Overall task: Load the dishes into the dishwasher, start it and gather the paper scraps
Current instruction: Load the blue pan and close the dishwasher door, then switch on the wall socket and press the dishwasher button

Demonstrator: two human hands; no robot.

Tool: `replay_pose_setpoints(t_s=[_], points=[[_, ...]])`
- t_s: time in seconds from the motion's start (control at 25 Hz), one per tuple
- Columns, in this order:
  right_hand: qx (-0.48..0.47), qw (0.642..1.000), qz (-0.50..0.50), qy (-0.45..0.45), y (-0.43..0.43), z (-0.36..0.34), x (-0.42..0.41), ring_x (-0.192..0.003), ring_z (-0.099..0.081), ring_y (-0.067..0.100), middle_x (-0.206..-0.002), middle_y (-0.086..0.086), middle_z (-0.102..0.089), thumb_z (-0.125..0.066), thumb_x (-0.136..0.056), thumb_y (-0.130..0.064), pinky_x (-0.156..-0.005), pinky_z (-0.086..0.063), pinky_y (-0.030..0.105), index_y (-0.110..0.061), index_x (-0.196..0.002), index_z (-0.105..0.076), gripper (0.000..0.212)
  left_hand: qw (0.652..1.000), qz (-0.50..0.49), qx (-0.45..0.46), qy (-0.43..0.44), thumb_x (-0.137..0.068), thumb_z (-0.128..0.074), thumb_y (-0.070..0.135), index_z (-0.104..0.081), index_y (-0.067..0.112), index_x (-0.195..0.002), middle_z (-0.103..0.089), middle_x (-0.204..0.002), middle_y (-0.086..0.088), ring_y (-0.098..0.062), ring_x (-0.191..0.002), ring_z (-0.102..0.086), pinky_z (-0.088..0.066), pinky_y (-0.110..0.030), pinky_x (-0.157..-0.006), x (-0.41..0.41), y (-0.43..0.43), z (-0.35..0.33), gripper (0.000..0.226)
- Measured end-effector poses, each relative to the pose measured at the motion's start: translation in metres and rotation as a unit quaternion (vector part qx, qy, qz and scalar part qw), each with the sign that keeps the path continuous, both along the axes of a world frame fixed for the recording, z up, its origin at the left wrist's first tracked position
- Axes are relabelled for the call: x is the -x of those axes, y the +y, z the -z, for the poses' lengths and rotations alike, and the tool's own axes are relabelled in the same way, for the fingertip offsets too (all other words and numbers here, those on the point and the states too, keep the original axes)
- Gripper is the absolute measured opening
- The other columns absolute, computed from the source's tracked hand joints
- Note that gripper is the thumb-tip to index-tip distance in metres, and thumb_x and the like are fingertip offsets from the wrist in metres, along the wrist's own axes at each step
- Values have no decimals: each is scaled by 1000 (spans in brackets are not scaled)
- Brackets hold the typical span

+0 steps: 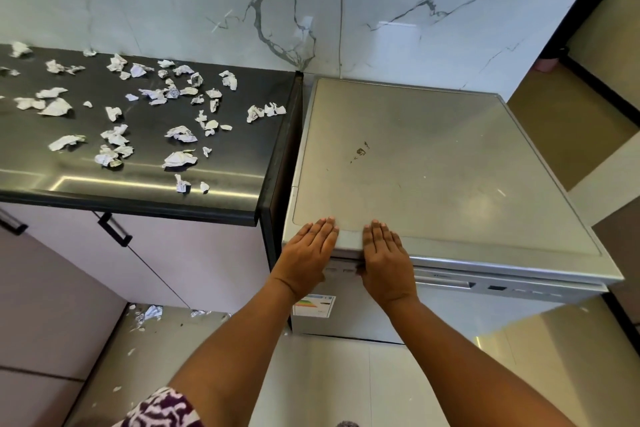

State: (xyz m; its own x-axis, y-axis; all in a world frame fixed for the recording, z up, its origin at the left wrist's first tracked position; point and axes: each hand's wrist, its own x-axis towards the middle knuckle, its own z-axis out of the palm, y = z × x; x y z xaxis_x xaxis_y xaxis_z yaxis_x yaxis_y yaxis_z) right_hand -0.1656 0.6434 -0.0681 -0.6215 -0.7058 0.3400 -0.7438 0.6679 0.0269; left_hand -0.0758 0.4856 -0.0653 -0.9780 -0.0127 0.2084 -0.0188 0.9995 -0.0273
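A silver dishwasher (450,163) stands against the marble wall, its door closed. My left hand (308,255) and my right hand (384,260) lie side by side over its front top edge, fingers straight and flat on the lid, palms hanging over the control strip (498,286). The right thumb touches the strip below the edge. Several crumpled paper scraps (180,159) are scattered over the dark countertop (221,184) to the left. No dishes are in view.
A few more paper scraps (149,314) lie on the floor under the counter's cabinets (194,263). A cabinet handle (116,229) sticks out at the left. The tiled floor (332,378) runs in front of the dishwasher.
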Motion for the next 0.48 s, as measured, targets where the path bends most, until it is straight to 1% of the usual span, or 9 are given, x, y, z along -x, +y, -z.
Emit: replay_pose_setpoints(t_s=[0.08,0.16,0.2,0.24,0.32,0.36,0.4,0.44,0.48], points=[[1,999,6,-46,4,-4,-6,-115,-57,35,-125,23,-57,-90,-48,-35,-97,-41,46,4,-124,-54,92,999,19,4,-43,-39,-90,37,-50,2,-131,-53,-135,-16,-28,-123,-52,-33,-38,-105,-7,-4,-8,107],[0,997,11,-81,8,-8,-11,-119,-54,33,-129,21,-55,-86,-55,-42,-100,-37,44,2,-128,-51,92,998,21,0,-52,-39,-89,33,-49,3,-132,-52,-136,-15,-27,-124,-52,-33,-37,-106,-9,-7,-11,106],[0,996,13,-93,9,-8,-11,-120,-54,32,-130,19,-55,-85,-57,-41,-101,-36,43,1,-128,-51,89,998,15,-2,-58,-42,-87,31,-48,3,-134,-50,-138,-15,-27,-126,-50,-31,-36,-107,-9,-7,-13,104],[2,995,18,-102,9,-10,-12,-119,-55,32,-129,18,-56,-85,-58,-39,-100,-36,42,1,-128,-52,86,998,8,-2,-59,-50,-85,29,-42,3,-138,-44,-143,-15,-27,-131,-44,-26,-35,-110,-9,-7,-14,101],[-2,993,38,-114,7,-14,-11,-116,-58,30,-125,17,-60,-83,-62,-38,-98,-39,41,0,-124,-56,78,998,1,-2,-66,-76,-69,24,-14,5,-148,-14,-156,-14,-25,-144,-17,-3,-33,-116,-9,-2,-15,92],[1,993,48,-110,6,-16,-11,-113,-60,28,-122,15,-62,-77,-69,-43,-96,-42,40,-1,-121,-59,69,996,-4,-10,-89,-85,-59,22,-3,8,-149,-2,-158,-11,-23,-146,-4,7,-30,-115,-7,2,-14,87],[1,992,59,-110,5,-18,-13,-110,-62,26,-118,14,-65,-64,-78,-50,-93,-46,38,-2,-117,-63,62,994,-14,-33,-104,-88,-55,23,1,9,-149,4,-158,-8,-21,-146,1,10,-28,-115,-7,4,-14,84],[2,990,73,-117,4,-25,-15,-105,-65,24,-113,12,-68,-46,-86,-58,-89,-50,36,-4,-111,-66,63,992,-22,-58,-109,-88,-56,26,0,10,-150,3,-158,-7,-19,-146,1,9,-27,-115,-6,5,-20,85],[4,988,86,-126,0,-31,-15,-99,-68,23,-107,10,-70,-27,-90,-63,-83,-54,34,-6,-104,-70,73,990,-24,-80,-113,-87,-59,30,-5,11,-150,-1,-159,-5,-18,-146,-3,5,-26,-116,-5,4,-27,85]])
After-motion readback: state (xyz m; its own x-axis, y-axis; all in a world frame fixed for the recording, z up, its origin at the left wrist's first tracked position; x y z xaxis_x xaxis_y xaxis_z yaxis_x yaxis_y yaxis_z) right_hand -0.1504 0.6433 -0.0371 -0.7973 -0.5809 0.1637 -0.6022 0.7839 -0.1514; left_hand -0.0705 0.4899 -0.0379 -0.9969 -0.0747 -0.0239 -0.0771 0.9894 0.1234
